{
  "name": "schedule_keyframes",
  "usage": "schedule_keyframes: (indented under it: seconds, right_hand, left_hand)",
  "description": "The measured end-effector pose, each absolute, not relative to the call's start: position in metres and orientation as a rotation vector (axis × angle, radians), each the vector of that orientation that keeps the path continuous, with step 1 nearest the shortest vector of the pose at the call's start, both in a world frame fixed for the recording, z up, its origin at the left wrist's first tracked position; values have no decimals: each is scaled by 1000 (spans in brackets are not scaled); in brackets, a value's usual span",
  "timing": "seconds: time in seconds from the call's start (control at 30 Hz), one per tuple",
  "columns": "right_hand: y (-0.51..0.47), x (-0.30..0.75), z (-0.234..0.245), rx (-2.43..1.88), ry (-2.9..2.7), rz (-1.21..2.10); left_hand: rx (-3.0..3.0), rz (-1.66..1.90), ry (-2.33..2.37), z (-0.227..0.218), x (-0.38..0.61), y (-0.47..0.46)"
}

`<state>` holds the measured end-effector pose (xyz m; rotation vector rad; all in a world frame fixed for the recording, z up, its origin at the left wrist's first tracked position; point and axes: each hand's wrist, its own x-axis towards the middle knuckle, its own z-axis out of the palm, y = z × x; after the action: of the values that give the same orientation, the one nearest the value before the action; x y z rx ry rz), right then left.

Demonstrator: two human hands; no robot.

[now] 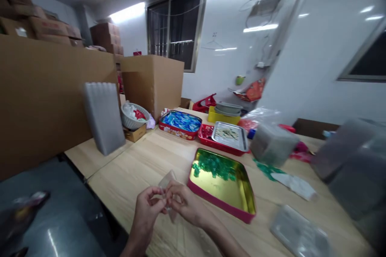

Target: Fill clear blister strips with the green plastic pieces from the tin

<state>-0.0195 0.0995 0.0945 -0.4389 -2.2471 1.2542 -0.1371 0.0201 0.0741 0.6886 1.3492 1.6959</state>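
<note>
My left hand (147, 207) and my right hand (184, 202) meet low over the wooden table (144, 164), fingers pinched together on a small clear plastic bag (167, 179) held between them. Just to the right lies a red-sided, gold-lined tin tray (238, 196) with a pile of small green pieces (217, 167) at its far end. Motion blur softens the whole view.
Farther back stand a red tin of blue pieces (180, 122), a red tray with a steel tray (230, 134) on it, a white basket (134, 116) and a grey ribbed block (104, 116). Blurred grey packs (273, 143) and plastic bags (297, 233) lie right. Cardboard boxes (42, 96) wall the left.
</note>
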Motion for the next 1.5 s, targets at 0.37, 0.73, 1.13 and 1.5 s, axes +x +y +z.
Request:
schedule_keyframes:
  seconds: [0.37, 0.73, 1.13, 1.5]
  right_hand:
    - [163, -57, 89, -471, -2251, 936]
    - [171, -79, 82, -523, -2457, 985]
    - [162, -71, 69, -416, -2104, 1790]
    - [160, -68, 76, -408, -2184, 1656]
  left_hand:
    - [377, 1809, 1453, 53, -173, 40]
    - [376, 1834, 1419, 58, -175, 42]
    - [592, 1759, 1407, 59, -166, 46]
    - [592, 1718, 1424, 54, -166, 54]
